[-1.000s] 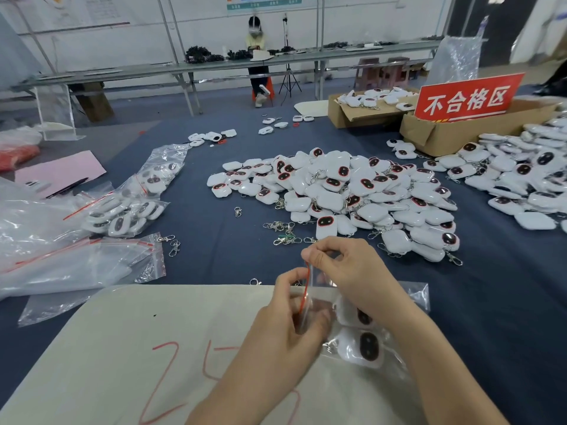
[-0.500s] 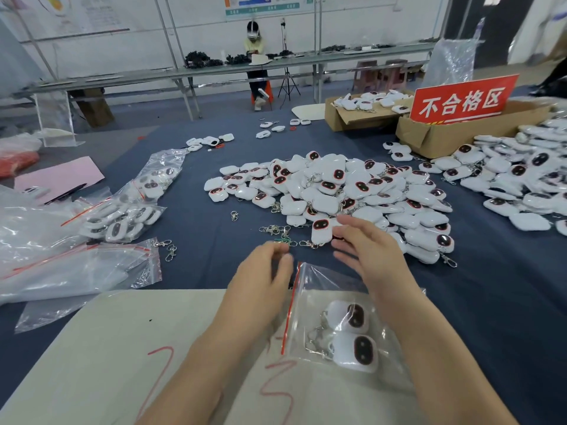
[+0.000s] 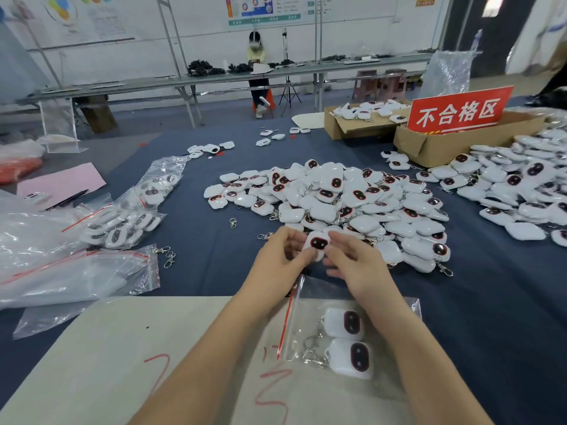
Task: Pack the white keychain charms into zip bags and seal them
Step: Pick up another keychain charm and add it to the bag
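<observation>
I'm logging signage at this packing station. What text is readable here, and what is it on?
"不合格区": white characters on the red sign standing at the cardboard box.
Red handwritten marks on the beige sheet: partly covered, not readable for certain.
Wall posters: too blurred to read.

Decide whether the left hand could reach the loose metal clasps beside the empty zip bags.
Probably yes: only bare blue cloth lies between the left hand and clasps, though it appears to grip a charm.

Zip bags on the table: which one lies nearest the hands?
The zip bag by the right hand, holding two charms on the beige board; the other bags lie far left.
</observation>
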Tool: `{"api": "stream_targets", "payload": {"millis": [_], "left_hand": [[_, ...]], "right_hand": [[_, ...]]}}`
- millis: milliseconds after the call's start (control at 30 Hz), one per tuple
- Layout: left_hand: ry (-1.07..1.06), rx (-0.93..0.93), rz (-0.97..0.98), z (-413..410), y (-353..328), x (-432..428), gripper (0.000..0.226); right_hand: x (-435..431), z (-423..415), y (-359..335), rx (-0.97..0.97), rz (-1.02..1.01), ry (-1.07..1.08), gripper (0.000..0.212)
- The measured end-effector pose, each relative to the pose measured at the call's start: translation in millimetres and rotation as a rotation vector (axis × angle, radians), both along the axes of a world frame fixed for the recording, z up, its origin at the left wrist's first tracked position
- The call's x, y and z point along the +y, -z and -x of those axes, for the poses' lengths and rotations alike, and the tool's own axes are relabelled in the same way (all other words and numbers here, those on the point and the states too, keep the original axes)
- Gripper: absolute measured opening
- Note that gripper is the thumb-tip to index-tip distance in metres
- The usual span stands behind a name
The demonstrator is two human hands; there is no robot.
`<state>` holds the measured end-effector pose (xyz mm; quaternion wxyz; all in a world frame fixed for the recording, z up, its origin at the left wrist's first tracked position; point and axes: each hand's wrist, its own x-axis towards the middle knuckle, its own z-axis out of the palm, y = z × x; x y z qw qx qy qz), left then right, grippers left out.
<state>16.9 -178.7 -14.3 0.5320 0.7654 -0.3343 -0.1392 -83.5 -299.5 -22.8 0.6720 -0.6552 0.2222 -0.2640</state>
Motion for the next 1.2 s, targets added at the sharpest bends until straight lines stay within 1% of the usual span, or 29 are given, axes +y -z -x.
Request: {"api": "stream_targets", "payload": {"millis": [67,133,267,567,867,1067,1200], "left_hand": [[-0.005,0.009,0.095,8.9,5.7,15.4,0.018],[-0.019,-0.002,0.138,13.5,7.8,25.9,0.016],[0.018,-0.030,0.117,13.8,7.5,30.4,0.016],[0.088,-0.022,0.138,9.0,11.0,29.8,0.011],[0.130,0.057,0.160,6.9,10.6,29.7,0.012],[0.145,0.071,0.185,7.9,5.9,31.3,0.015],[0.153,0.100,0.200,8.6,4.7,31.7,0.016]], "right_hand": [[5.4,1.0,-2.4,0.008,0.203,-0.083,0.028],[10.3,2.2,-5.7,-0.025,0.283,-0.142,0.031],[12.9,3.4,-7.9,-0.051,0.261,-0.161,0.036],[8.6,4.5,-4.5,-0.060,0.180,-0.180,0.029],[6.9,6.3,-5.4,-0.085,0.117,-0.214,0.032],[6.4,5.9,-5.6,-0.046,0.105,-0.180,0.027],[8.1,7.4,-8.6,-0.058,0.114,-0.193,0.019]]}}
